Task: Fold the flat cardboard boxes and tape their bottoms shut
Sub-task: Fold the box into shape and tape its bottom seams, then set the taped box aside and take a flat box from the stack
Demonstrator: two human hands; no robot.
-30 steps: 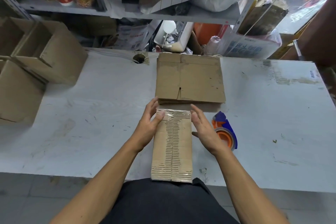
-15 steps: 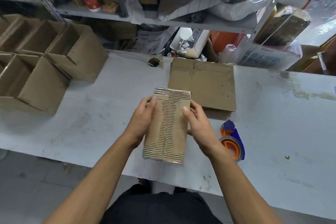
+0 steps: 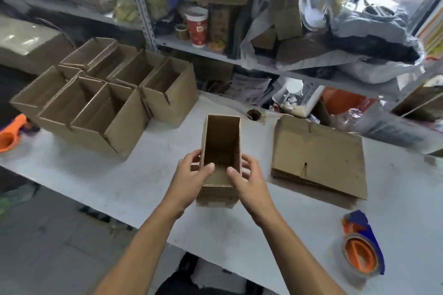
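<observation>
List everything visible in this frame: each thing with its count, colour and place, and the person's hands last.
open box: one, brown, mouth up, centre of the table, held between both hands
finished boxes: a cluster, brown, open-topped, table's left; exact count unclear
flat cardboard stack: one pile, brown, right of the held box
tape dispenser: one, blue and orange, near right of the table
second dispenser: one, orange, far left edge
table: one, white
paper cup: one, red and white, on the shelf behind
shelves: grey metal, cluttered with bags and cardboard
left hand: gripping the box's left wall
right hand: gripping its right wall
</observation>
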